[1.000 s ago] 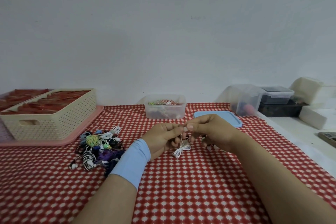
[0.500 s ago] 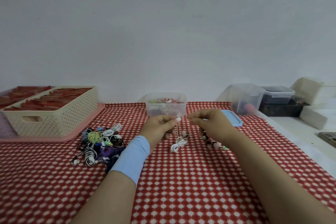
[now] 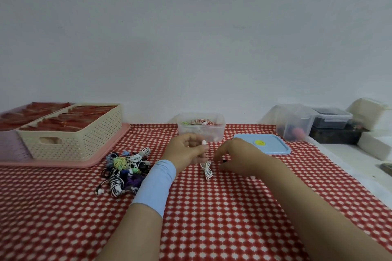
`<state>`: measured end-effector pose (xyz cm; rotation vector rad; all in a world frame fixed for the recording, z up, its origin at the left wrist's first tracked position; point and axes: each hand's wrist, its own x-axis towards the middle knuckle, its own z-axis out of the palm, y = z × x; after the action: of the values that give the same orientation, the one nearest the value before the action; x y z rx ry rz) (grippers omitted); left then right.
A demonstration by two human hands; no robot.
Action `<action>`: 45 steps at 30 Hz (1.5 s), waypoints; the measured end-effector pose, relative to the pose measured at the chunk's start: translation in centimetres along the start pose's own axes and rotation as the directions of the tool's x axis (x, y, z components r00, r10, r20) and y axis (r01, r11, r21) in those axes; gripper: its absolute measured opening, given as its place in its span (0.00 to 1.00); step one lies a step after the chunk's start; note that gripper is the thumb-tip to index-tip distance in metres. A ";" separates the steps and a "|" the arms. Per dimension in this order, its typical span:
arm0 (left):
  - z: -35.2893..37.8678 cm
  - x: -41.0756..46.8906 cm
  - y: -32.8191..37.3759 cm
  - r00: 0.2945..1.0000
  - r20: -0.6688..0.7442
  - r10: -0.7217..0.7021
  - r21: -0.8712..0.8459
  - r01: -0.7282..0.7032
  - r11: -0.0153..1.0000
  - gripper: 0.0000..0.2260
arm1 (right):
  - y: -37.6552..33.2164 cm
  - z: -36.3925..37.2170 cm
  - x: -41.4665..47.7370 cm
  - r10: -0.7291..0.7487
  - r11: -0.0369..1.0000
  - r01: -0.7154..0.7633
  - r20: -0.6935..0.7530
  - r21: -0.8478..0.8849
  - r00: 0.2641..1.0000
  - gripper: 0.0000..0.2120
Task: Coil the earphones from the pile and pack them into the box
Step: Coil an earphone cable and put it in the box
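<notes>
One white earphone hangs pinched in my left hand, low over the bench near the box. My right hand curls beside it, grip unclear. I'd wind small, even loops.

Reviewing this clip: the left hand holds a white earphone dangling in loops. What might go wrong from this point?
1. The white earphone hangs in loose loops below the left hand, held only near its top; the coil may spring open before it reaches the clear box.
2. The pile lies right beside the blue sleeve on the left forearm; a sweep of that arm might drag cords along.
</notes>
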<state>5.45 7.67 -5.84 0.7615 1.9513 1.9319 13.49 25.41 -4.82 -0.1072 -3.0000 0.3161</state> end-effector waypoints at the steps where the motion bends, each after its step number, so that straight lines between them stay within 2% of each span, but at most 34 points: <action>1: -0.2 0.0 -0.1 1.000 -0.006 -0.002 0.018 0.003 1.000 0.09 | -0.1 0.2 0.2 0.003 1.000 -0.003 -0.005 -0.014 1.000 0.09; 4: -0.3 0.2 -0.2 1.000 -0.001 -0.006 0.078 0.006 0.997 0.08 | -0.5 0.4 0.6 0.026 1.000 -0.026 -0.002 0.014 1.000 0.07; 7: -0.3 0.3 -0.3 1.000 0.001 -0.012 0.121 0.012 0.993 0.09 | -1.0 0.5 0.8 0.050 0.995 -0.049 -0.015 0.084 0.999 0.13; 10: -0.4 0.3 -0.4 1.000 0.006 0.017 0.188 -0.017 0.982 0.11 | -1.4 0.6 1.1 0.043 0.998 -0.044 0.025 0.050 0.999 0.18; 15: -0.8 0.4 -0.4 1.000 -0.014 0.027 0.283 -0.022 0.959 0.11 | -1.9 0.3 1.4 0.024 1.000 -0.023 0.090 -0.013 0.996 0.12; 17: -0.9 0.3 -0.5 0.999 -0.030 0.016 0.328 -0.006 0.945 0.10 | -2.1 0.2 1.4 0.048 0.999 -0.050 0.113 0.015 0.993 0.15; 19: -0.9 0.4 -0.7 0.998 -0.054 0.012 0.372 0.009 0.928 0.09 | -2.2 0.1 1.5 0.087 0.991 -0.098 0.121 0.086 0.989 0.12; 21: -0.9 0.4 -0.6 0.997 -0.078 0.023 0.419 0.011 0.908 0.09 | -2.5 0.0 1.5 0.108 0.983 -0.124 0.125 0.132 0.986 0.18; 23: -0.9 0.4 -0.5 0.995 -0.091 0.044 0.460 0.003 0.888 0.10 | -2.8 0.0 1.5 0.101 0.988 -0.116 0.136 0.106 0.986 0.22; 29: -1.2 0.6 0.6 0.990 -0.129 0.059 0.519 0.016 0.855 0.05 | -3.4 -0.2 2.1 0.044 0.988 -0.067 0.164 0.138 0.986 0.13; 32: -1.8 1.3 1.1 0.989 -0.130 0.069 0.570 0.018 0.821 0.06 | -3.6 -0.9 2.7 0.024 0.980 -0.058 0.177 0.189 0.984 0.09; 34: -2.3 2.1 1.6 0.990 -0.124 0.072 0.577 0.013 0.816 0.08 | -3.4 -1.8 3.3 0.037 0.960 -0.072 0.133 0.269 0.990 0.08; 38: -3.4 5.1 3.8 0.984 -0.156 0.086 0.587 0.022 0.810 0.04 | -2.4 -4.9 5.7 0.107 0.930 -0.080 -0.053 0.360 0.993 0.04; 40: -3.8 7.0 5.1 0.983 -0.151 0.107 0.603 0.006 0.797 0.03 | -1.9 -6.6 7.2 0.122 0.953 -0.075 -0.145 0.293 0.982 0.01; 42: -3.8 8.3 6.1 0.983 -0.130 0.128 0.638 -0.016 0.770 0.04 | -1.5 -7.7 8.4 0.118 0.972 -0.068 -0.216 0.226 0.969 0.06; 45: -3.7 10.9 6.3 0.986 -0.126 0.112 0.684 0.005 0.729 0.05 | -0.5 -8.1 11.0 0.105 0.985 -0.068 -0.228 0.161 0.968 0.09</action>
<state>-4.45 10.36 2.31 0.8508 2.8205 1.2798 3.66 27.53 4.39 -0.2439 -2.7301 0.5026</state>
